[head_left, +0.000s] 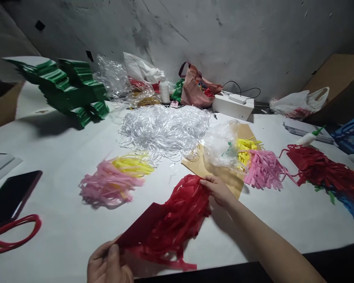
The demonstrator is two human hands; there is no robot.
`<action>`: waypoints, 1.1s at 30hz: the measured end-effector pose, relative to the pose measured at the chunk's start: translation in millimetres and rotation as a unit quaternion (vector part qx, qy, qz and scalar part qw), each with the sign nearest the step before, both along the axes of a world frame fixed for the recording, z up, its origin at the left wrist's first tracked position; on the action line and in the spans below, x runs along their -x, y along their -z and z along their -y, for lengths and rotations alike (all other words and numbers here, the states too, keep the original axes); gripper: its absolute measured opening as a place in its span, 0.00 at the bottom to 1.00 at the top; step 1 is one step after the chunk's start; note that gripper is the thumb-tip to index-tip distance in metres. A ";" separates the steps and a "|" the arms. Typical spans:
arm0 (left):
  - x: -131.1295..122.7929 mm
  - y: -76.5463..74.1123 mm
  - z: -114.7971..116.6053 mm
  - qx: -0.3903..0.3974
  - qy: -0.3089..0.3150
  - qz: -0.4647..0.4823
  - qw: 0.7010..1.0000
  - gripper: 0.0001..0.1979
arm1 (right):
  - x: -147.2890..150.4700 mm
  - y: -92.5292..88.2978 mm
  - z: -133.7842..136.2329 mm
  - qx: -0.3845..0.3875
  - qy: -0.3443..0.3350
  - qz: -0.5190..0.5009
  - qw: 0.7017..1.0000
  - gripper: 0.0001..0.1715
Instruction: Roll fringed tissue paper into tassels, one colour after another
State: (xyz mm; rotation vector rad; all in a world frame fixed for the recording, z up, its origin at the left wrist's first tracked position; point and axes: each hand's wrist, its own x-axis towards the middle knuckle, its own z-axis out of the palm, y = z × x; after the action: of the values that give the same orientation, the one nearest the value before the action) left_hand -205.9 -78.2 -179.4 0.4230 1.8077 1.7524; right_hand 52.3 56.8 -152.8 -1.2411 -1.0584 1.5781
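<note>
Stretched between my two hands is a red paper tassel (179, 212), a bunch of cut strips with an uncut red flap on its left. My left hand (109, 261) pinches the lower left corner of that flap. My right hand (220, 190) grips the upper right end of the strips between thumb and fingers. Loose strips hang down toward the table (61, 232). Just beyond lies a pink and yellow bundle of paper strips (113, 181). A second pink bundle (264, 169) is to the right of my right hand.
A heap of white string (165, 129) spreads across the middle. Green layered paper (73, 92) stands at the back left. A phone (14, 196) and red-handled scissors (14, 234) lie at the left. More red tassels (321, 169) and a glue bottle (309, 137) are at the right.
</note>
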 end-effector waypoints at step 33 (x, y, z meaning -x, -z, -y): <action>22.2 -9.3 -164.4 -0.147 0.220 0.088 0.960 0.22 | 2.7 23.0 -9.7 -0.078 0.223 -0.063 0.970 0.26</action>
State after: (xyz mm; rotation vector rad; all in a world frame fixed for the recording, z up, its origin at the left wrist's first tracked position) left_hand -228.1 86.2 -170.0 0.7051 1.2159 1.6749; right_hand 49.7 66.5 -175.8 -1.1569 -0.7416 1.1866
